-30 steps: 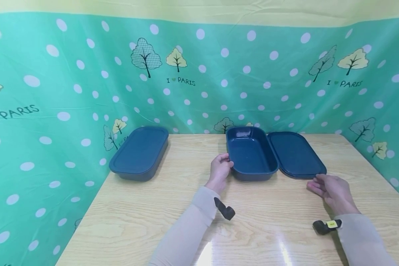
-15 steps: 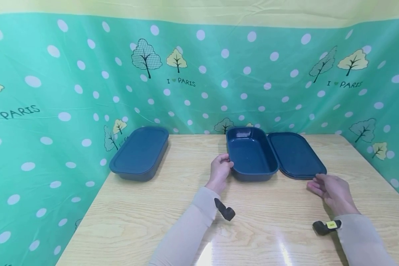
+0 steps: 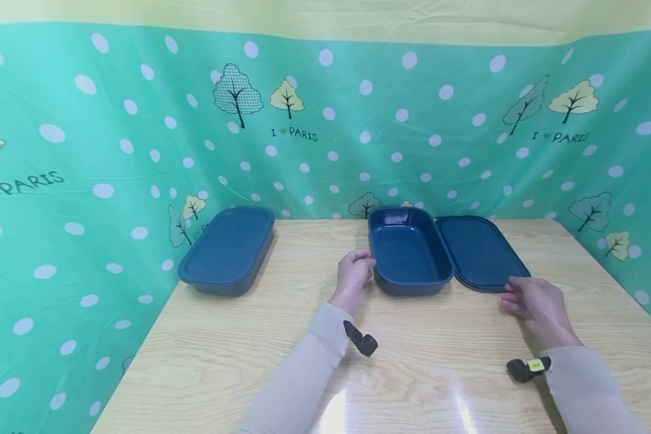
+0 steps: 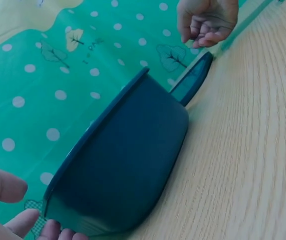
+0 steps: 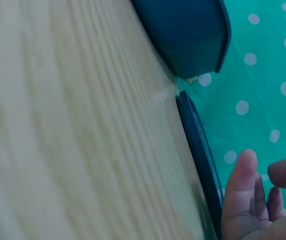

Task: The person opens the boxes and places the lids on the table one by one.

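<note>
Dark-blue rectangular container (image 3: 409, 253), rounded corners, open, upright on tabletop (image 3: 434, 343), matching lid (image 3: 483, 253) off, lying flat, just beside container's right side.

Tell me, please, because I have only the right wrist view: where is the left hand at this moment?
Observer: In the head view, the left hand is beside the left wall of the blue container, near its front corner.
Operator: Thank you. And does there stand on the table some other container, which I cannot see?
Observer: Yes. The head view shows a lidded container farther to the left on the wooden table, apart from the first one.
</note>
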Tool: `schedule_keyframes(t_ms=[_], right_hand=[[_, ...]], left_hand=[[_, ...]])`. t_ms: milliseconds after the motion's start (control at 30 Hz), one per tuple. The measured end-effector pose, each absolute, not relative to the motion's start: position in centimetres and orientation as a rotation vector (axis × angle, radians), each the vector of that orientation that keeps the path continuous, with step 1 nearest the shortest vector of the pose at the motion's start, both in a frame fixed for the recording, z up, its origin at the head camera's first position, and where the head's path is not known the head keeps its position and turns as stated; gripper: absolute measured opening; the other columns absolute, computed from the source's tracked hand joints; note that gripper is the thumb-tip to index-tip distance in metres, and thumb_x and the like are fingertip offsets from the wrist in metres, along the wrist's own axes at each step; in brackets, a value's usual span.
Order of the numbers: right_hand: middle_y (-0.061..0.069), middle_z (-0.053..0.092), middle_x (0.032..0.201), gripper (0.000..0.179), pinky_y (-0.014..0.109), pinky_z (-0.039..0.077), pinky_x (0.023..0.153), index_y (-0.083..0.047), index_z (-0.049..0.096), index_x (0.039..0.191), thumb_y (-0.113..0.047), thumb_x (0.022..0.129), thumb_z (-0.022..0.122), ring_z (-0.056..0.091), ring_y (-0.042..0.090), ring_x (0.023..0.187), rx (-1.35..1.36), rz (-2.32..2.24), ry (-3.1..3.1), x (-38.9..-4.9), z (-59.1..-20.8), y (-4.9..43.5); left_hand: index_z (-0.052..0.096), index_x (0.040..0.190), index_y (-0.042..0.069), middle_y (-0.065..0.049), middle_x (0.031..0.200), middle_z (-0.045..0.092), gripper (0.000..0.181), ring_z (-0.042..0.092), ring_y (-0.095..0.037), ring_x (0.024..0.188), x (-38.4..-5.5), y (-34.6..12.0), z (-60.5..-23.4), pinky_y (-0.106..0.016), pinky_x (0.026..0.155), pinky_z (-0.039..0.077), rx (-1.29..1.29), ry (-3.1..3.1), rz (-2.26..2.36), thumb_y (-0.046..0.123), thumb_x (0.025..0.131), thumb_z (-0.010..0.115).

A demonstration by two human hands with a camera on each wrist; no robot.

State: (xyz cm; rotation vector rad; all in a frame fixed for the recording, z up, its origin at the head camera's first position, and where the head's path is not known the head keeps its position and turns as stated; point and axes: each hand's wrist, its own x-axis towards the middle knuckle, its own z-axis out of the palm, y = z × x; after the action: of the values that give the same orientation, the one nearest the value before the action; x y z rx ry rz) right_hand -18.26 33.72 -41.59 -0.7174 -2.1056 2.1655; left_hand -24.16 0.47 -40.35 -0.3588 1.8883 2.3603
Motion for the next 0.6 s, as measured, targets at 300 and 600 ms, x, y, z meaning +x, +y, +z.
schedule_keyframes(t_ms=[300, 600], right_hand=[[0.003, 0.057, 0.098, 0.023, 0.032, 0.057, 0.069, -0.014, 0.044, 0.110, -0.027, 0.096, 0.056, 0.066, 0.013, 0.075, -0.600, 2.107, -2.164, -18.7, -40.9, 32.5], [0.010, 0.050, 0.110, 0.023, 0.026, 0.056, 0.072, -0.014, 0.045, 0.111, -0.033, 0.098, 0.049, 0.064, 0.008, 0.080, -0.529, 1.800, -2.371, -19.2, -40.0, 31.3]], left_hand=[[0.059, 0.125, 0.003, -0.010, 0.115, 0.060, 0.039, 0.057, -0.033, 0.103, -24.0, -1.1, -40.2, -0.045, 0.092, 0.046, -0.308, 1.961, 2.295, 0.004, 0.086, 0.060], [0.061, 0.120, 0.009, -0.009, 0.125, 0.058, 0.033, 0.056, -0.028, 0.111, -23.8, -2.4, -39.6, -0.045, 0.098, 0.043, -0.262, 2.054, 2.220, 0.011, 0.088, 0.061]])
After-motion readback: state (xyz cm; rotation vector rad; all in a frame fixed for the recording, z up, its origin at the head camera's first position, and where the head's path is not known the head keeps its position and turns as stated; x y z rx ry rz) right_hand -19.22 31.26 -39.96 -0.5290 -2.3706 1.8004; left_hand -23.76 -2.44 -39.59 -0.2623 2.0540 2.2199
